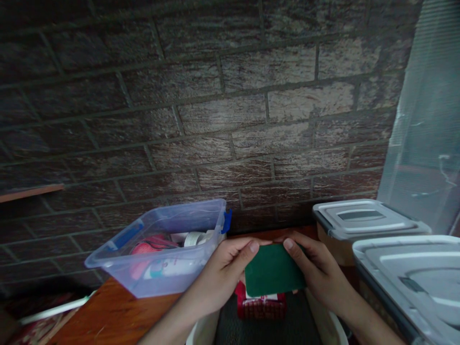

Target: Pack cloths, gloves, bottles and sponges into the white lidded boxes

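Observation:
Both of my hands grip a flat green card-like rectangle point(273, 272) by its upper corners. On its left side, my left hand point(232, 268) pinches it with the thumb on the near face. My right hand point(312, 263) pinches the opposite side in the same way. The green piece is tilted, and its kind is not clear. Below and partly behind it lies a red package with white and pink markings point(261, 309), inside a white-rimmed bin with a dark bottom point(338, 330).
At left, a clear plastic box point(165, 282) with blue latches holds a red item point(151, 251) and a white bottle point(168, 268) on a wooden table point(118, 311). Two grey-lidded containers point(373, 218) stand at right. A brick-patterned wall point(215, 120) rises behind.

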The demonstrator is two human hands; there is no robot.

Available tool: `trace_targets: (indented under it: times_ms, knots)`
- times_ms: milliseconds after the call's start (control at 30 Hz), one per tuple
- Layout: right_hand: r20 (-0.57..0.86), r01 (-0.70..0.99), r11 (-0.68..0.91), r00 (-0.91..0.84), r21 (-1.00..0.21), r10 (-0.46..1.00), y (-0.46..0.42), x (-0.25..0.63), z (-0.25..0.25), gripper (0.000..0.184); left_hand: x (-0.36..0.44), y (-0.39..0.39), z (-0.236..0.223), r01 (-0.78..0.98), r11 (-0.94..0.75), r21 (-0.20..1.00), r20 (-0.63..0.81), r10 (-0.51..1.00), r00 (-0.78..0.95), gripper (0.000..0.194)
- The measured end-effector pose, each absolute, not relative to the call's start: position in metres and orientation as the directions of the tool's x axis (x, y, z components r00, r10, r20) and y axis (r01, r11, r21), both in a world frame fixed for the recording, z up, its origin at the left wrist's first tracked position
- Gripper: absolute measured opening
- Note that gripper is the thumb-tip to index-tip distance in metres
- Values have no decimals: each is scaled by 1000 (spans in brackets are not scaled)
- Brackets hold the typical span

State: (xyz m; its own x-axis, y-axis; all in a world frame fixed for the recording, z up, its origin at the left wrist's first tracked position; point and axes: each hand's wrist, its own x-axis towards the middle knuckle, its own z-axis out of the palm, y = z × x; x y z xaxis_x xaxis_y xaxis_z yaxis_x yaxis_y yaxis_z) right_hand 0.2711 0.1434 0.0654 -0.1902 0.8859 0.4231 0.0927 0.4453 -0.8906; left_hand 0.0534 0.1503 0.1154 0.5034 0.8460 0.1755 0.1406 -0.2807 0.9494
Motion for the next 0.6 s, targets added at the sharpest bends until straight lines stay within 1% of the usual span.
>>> trace_targets:
  times_ms: [100, 167, 233, 300, 333, 367, 400, 467, 533, 600]
  knots:
    - [533, 138, 547, -129, -826, 836, 143, 272, 66, 24, 50, 150, 116, 156, -248, 956, 149, 870, 470, 41]
    - [579, 150, 587, -99, -795, 809, 143, 273, 65, 23, 47, 150, 115, 152, -221, 963, 133, 885, 445, 44]
    - [593, 158, 599, -88, -785, 800, 142, 274, 63, 26, 45, 152, 111, 89, -117, 989, 65, 891, 449, 44]
    - [596, 180, 602, -93, -778, 798, 141, 275, 61, 30, 43, 154, 107, -12, 10, 1000, -3, 883, 470, 42]
    - [594, 193, 601, -98, -776, 799, 140, 275, 61, 32, 42, 155, 105, -46, 51, 998, -23, 880, 474, 41]
    - [589, 202, 597, -106, -776, 801, 140, 275, 61, 34, 41, 156, 104, -58, 57, 997, -23, 883, 469, 41]
    - [584, 205, 593, -111, -778, 804, 139, 274, 61, 36, 41, 156, 103, -46, 26, 999, -2, 889, 458, 39]
    - [576, 196, 590, -129, -784, 808, 139, 274, 62, 39, 41, 157, 104, 40, -117, 992, 88, 899, 429, 37]
    - [572, 186, 596, -167, -781, 803, 138, 273, 65, 38, 41, 157, 107, 143, -271, 952, 187, 883, 430, 35]
    - [581, 190, 613, -200, -767, 789, 139, 273, 67, 36, 42, 155, 109, 197, -352, 915, 229, 856, 464, 36]
